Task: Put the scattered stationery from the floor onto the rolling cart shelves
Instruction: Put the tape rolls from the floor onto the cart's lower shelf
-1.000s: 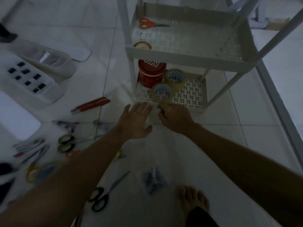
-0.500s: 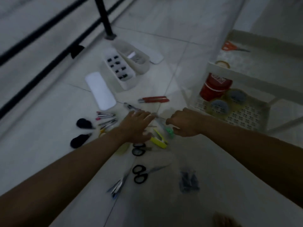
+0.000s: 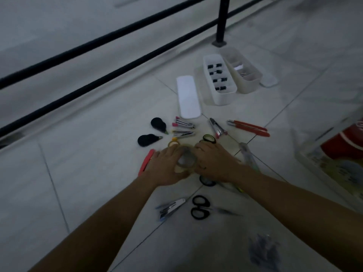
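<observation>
Tape roll sits at frame centre, your left hand and right hand curled round it from nine and three o'clock. The rolling cart at three o'clock already holds a red tin. Black scissors and most other stationery remain floored.

We log: tape, clear roll, gripped between left hand and right hand; black scissors, flat on tile, nearer us; red cutters, flat, farther right; cart, right edge.

Single head view, angled down, close over floor
</observation>
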Available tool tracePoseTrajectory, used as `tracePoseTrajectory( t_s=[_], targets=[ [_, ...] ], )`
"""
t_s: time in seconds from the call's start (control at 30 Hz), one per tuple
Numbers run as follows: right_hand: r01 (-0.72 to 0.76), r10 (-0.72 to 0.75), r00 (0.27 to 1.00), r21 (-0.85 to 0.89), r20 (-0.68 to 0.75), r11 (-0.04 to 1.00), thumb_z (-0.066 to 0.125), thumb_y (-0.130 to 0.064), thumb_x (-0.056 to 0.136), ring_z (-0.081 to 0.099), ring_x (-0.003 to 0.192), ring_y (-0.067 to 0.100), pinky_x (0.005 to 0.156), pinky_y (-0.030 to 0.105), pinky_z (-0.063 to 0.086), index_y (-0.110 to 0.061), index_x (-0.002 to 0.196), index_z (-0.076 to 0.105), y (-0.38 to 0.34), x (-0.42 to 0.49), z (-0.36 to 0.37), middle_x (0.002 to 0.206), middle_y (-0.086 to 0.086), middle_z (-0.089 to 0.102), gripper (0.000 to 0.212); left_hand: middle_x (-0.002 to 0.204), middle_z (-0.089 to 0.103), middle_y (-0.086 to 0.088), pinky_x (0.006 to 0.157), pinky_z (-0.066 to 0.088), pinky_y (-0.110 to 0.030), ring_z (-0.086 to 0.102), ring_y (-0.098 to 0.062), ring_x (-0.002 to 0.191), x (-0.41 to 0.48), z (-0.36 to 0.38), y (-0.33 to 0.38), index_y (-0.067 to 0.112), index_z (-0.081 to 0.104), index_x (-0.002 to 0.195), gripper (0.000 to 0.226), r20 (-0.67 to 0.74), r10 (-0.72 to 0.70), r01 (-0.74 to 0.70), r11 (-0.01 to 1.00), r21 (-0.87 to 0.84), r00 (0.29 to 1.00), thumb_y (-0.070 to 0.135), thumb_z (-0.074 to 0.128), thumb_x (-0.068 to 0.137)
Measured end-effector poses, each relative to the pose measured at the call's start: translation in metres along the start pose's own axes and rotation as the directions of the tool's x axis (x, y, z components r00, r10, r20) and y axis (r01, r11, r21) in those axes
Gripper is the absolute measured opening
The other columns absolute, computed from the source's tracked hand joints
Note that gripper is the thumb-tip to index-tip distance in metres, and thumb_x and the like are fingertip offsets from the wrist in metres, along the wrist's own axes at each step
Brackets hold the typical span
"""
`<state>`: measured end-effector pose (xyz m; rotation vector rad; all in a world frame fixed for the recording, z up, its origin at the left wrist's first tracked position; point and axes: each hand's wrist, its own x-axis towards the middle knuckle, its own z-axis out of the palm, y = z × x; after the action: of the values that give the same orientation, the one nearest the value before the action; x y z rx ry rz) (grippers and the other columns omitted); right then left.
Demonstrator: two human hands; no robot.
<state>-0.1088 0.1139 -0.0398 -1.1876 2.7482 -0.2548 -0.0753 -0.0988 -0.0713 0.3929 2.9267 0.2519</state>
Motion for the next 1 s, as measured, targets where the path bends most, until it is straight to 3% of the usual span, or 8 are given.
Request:
tracePoseTrajectory(
  t_s=[0.13, 0.3, 0.37, 0.47, 0.6, 0.73, 0.83, 1.0],
  targets=[
    [0.012, -0.008, 0.989, -0.029, 0.147, 1.0, 0.032, -0.053, 0.083, 0.047, 0.116, 0.03, 0.089, 0.043, 0.042, -0.014, 0.109, 0.054, -0.013, -0.028, 0.007, 0.117, 0.007, 0.053, 0.053, 0.15, 0.031, -0.011, 0.109, 0.031, -0.049, 0.032, -0.031, 0.136, -0.011, 0.012, 0.027, 0.026, 0.035, 0.145, 0.084, -0.025, -0.145, 0.146, 0.987, 0.066, 0.989, 0.077, 0.046, 0.079],
    [0.045, -0.036, 0.975, -0.035, 0.218, 0.998, 0.044, -0.066, 0.08, 0.052, 0.104, 0.024, 0.084, 0.038, 0.041, -0.02, 0.117, 0.057, -0.022, -0.085, 0.006, 0.115, 0.003, 0.053, 0.061, 0.145, 0.032, -0.017, 0.106, 0.036, -0.044, 0.034, -0.034, 0.131, -0.017, 0.022, 0.051, 0.015, 0.047, 0.138, 0.083, -0.071, -0.261, 0.26, 0.965, -0.032, 0.963, 0.071, 0.058, 0.078],
    [-0.003, 0.007, 0.968, -0.014, 0.249, 1.0, 0.043, -0.071, 0.074, 0.052, 0.104, 0.026, 0.085, 0.037, 0.039, -0.021, 0.12, 0.057, -0.03, -0.115, 0.006, 0.115, 0.005, 0.054, 0.069, 0.143, 0.033, -0.017, 0.102, 0.041, -0.044, 0.037, -0.035, 0.128, -0.018, 0.029, 0.055, 0.014, 0.055, 0.132, 0.077, -0.1, -0.265, 0.252, 0.96, -0.126, 0.959, 0.067, 0.064, 0.076],
    [-0.101, 0.116, 0.917, -0.06, 0.381, 0.993, 0.038, -0.082, 0.07, 0.042, 0.117, 0.025, 0.094, 0.04, 0.035, -0.027, 0.137, 0.041, -0.034, -0.157, 0.014, 0.129, 0.003, 0.043, 0.087, 0.136, 0.042, -0.019, 0.096, 0.046, -0.045, 0.044, -0.039, 0.12, -0.019, 0.04, 0.062, 0.01, 0.066, 0.115, 0.072, -0.165, -0.248, 0.214, 0.957, -0.197, 0.955, 0.065, 0.07, 0.069],
    [-0.351, 0.346, 0.883, -0.045, 0.317, 0.935, 0.045, -0.088, 0.061, 0.037, 0.13, 0.026, 0.098, 0.044, 0.034, -0.034, 0.146, 0.031, -0.034, -0.199, 0.032, 0.145, 0.002, 0.037, 0.103, 0.121, 0.047, -0.024, 0.076, 0.049, -0.046, 0.052, -0.043, 0.099, -0.02, 0.045, 0.069, -0.002, 0.053, 0.112, 0.078, -0.212, -0.299, 0.227, 0.924, -0.307, 0.93, 0.052, 0.075, 0.06],
    [-0.511, 0.469, 0.822, 0.055, 0.324, 0.858, 0.041, -0.098, 0.053, 0.019, 0.141, 0.021, 0.109, 0.043, 0.026, -0.037, 0.153, 0.004, -0.037, -0.225, 0.042, 0.156, -0.004, 0.016, 0.122, 0.115, 0.046, -0.017, 0.073, 0.05, -0.045, 0.049, -0.034, 0.096, -0.027, 0.033, 0.069, 0.007, 0.048, 0.111, 0.076, -0.363, -0.281, 0.124, 0.909, -0.398, 0.889, 0.051, 0.082, 0.059],
    [-0.54, 0.479, 0.814, 0.125, 0.329, 0.832, 0.044, -0.098, 0.052, 0.016, 0.143, 0.021, 0.109, 0.043, 0.025, -0.037, 0.153, -0.003, -0.039, -0.243, 0.045, 0.157, -0.004, 0.013, 0.127, 0.11, 0.048, -0.009, 0.077, 0.047, -0.04, 0.048, -0.026, 0.098, -0.033, 0.025, 0.087, 0.01, 0.05, 0.112, 0.072, -0.469, -0.14, -0.098, 0.888, -0.449, 0.872, 0.039, 0.085, 0.057],
    [-0.55, 0.516, 0.835, 0.238, 0.192, 0.8, 0.053, -0.079, 0.073, 0.036, 0.127, 0.019, 0.1, 0.031, 0.036, -0.038, 0.151, 0.007, -0.028, -0.263, 0.056, 0.142, -0.006, 0.034, 0.1, 0.13, 0.048, -0.004, 0.099, 0.042, -0.039, 0.047, -0.023, 0.12, -0.029, 0.023, 0.133, 0.012, 0.05, 0.13, 0.083, -0.329, 0.149, -0.296, 0.839, -0.458, 0.933, 0.043, 0.083, 0.061]
  ],
)
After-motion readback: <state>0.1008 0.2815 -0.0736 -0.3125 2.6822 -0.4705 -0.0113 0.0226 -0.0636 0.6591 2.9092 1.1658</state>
